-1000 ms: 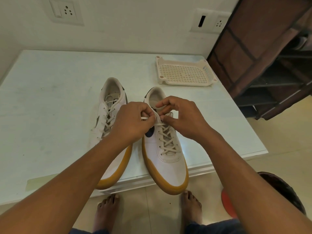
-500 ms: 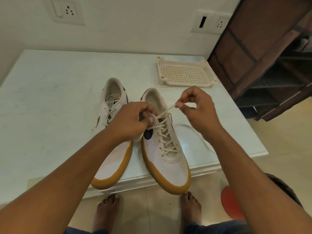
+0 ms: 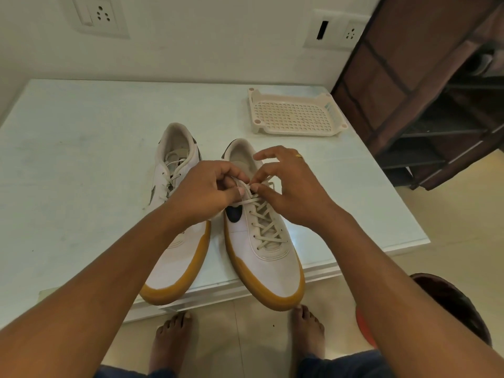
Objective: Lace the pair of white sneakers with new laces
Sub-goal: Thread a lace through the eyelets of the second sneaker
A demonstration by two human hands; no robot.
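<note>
White gum-soled sneaker (image 3: 268, 259) on desk (image 3: 81, 159) bears dark side logo (image 3: 234, 214); left hand (image 3: 201, 192) and right hand (image 3: 290, 192) each pinch its lace (image 3: 266, 227).

Cream perforated tray (image 3: 296, 115) on the white table (image 3: 81, 148), brown rack (image 3: 409, 77) beside it

Left hand (image 3: 207, 190): fingers curled, thumb and forefinger pinching lace (image 3: 266, 229). Right hand (image 3: 291, 192): pinching same lace, remaining fingers raised. Forearms: extended forward, converging.

Right hand (image 3: 294, 192) back from its outward pull, pinching lace (image 3: 266, 231) beside left hand (image 3: 203, 190), loose loop gone
</note>
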